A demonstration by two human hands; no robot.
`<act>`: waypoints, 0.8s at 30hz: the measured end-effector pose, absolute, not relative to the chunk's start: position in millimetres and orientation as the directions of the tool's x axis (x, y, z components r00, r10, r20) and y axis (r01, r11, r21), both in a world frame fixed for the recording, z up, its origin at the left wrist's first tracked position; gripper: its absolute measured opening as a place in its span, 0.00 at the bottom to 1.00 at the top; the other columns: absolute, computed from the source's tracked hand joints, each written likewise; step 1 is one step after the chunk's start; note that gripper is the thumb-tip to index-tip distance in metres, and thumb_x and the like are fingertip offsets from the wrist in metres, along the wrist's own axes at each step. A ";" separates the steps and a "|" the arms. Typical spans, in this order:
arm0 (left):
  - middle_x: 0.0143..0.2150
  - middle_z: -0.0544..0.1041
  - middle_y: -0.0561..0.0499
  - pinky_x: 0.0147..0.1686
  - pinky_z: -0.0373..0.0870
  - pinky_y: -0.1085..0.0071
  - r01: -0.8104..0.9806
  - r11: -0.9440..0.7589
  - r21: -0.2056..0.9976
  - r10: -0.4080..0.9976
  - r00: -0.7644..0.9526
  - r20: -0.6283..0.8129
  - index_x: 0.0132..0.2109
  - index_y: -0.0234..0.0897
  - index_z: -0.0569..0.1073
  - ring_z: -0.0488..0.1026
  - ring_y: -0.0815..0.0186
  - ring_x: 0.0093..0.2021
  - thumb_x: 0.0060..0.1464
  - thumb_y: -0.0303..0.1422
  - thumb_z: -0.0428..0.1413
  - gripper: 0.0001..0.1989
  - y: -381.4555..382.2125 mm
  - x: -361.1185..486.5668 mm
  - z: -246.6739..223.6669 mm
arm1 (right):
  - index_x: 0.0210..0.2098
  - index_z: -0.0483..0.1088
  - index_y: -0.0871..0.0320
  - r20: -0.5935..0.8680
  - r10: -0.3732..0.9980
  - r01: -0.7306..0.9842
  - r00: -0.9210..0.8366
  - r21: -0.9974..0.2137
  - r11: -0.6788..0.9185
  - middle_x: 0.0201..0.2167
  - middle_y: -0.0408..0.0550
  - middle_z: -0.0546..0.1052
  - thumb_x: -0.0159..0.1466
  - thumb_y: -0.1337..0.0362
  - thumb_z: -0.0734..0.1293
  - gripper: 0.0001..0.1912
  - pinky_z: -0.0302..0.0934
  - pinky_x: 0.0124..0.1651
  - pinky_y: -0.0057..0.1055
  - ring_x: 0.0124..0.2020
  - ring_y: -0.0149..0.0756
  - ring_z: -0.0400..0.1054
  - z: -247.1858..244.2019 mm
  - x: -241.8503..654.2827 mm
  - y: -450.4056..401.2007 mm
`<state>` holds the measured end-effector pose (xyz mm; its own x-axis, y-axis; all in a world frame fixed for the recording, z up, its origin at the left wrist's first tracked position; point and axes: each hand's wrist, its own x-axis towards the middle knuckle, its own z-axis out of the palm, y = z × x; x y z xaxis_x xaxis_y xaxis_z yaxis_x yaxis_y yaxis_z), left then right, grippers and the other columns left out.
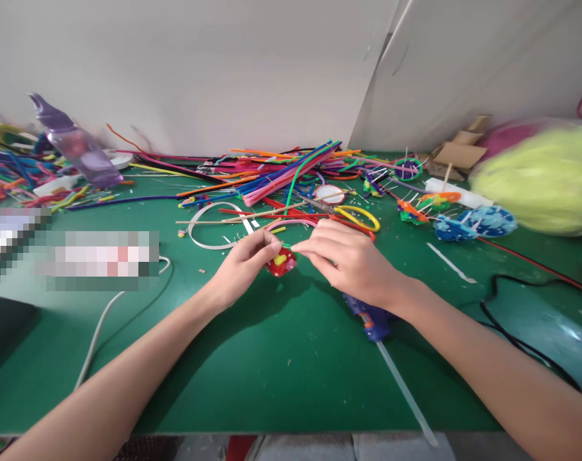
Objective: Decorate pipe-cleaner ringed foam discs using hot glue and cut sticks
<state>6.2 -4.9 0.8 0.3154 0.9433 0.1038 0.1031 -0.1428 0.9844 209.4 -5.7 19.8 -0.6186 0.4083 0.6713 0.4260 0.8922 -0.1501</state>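
Note:
My left hand (242, 259) is closed in a pinch on a small red craft piece (274, 267) with yellow and pink patches, held just above the green table. Along its top edge runs a short green pipe cleaner (287, 246). The fingertips of my right hand (351, 259) are pinched together at the right end of that green bit. Under my right hand lies a blue glue gun (377, 330), with a clear glue stick (406, 390) sticking out toward me. A pink loop (295, 222) shows just behind the fingers.
Behind my hands lie scissors with yellow handles (367, 216), a white ring (192, 234) and a pile of pipe cleaners (281, 179). A purple bottle (82, 147) leans at the left. Blue craft pieces (477, 223) and a yellow-green bundle (535, 173) sit right. A black cable (511, 326) crosses the right side.

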 end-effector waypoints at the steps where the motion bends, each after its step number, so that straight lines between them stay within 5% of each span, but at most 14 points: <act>1: 0.29 0.64 0.54 0.30 0.60 0.72 0.104 -0.144 0.984 0.943 0.317 0.104 0.33 0.36 0.67 0.61 0.69 0.30 0.57 0.40 0.54 0.12 -4.8 5.9 0.7 | 0.38 0.74 0.64 0.677 0.418 0.421 -0.605 -0.174 0.890 0.29 0.51 0.76 0.65 0.75 0.60 0.11 0.65 0.39 0.34 0.35 0.37 0.67 20.7 209.2 -5.9; 6: 0.29 0.64 0.54 0.31 0.61 0.71 0.102 -0.154 0.983 0.944 0.308 0.116 0.33 0.36 0.66 0.62 0.69 0.31 0.57 0.40 0.54 0.11 -3.5 4.3 -1.7 | 0.34 0.75 0.59 0.661 0.642 0.420 -0.388 -0.493 0.762 0.26 0.44 0.75 0.63 0.72 0.64 0.08 0.62 0.33 0.30 0.28 0.31 0.66 29.7 206.2 -10.5; 11: 0.29 0.64 0.55 0.31 0.60 0.72 0.114 -0.167 0.979 0.953 0.275 0.131 0.33 0.37 0.66 0.62 0.70 0.30 0.57 0.39 0.54 0.10 -1.9 3.5 -3.9 | 0.36 0.77 0.59 0.390 0.912 0.128 -0.128 -0.905 0.405 0.22 0.42 0.71 0.61 0.67 0.67 0.06 0.52 0.21 0.24 0.21 0.25 0.61 33.3 207.5 -8.1; 16: 0.28 0.68 0.55 0.32 0.60 0.71 0.186 -0.178 0.966 0.953 0.276 0.123 0.32 0.36 0.67 0.64 0.70 0.29 0.56 0.40 0.55 0.12 -2.3 4.1 -1.5 | 0.36 0.76 0.61 0.262 0.961 0.023 -0.084 -0.964 0.264 0.20 0.40 0.68 0.59 0.66 0.68 0.06 0.45 0.18 0.22 0.20 0.23 0.57 28.5 209.9 0.4; 24: 0.27 0.67 0.54 0.31 0.63 0.70 0.143 -0.151 0.978 0.938 0.333 0.096 0.31 0.35 0.68 0.65 0.70 0.28 0.57 0.42 0.53 0.14 -3.4 5.9 0.6 | 0.37 0.76 0.59 0.290 0.914 0.340 -0.282 -0.861 0.378 0.25 0.42 0.72 0.64 0.71 0.60 0.13 0.58 0.31 0.26 0.27 0.27 0.65 25.7 206.0 -2.4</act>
<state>5.9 -3.4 0.6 0.3328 0.9381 0.0961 0.1432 -0.1510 0.9781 206.0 -2.4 25.7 -0.2823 0.9143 0.2904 0.3398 0.3784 -0.8610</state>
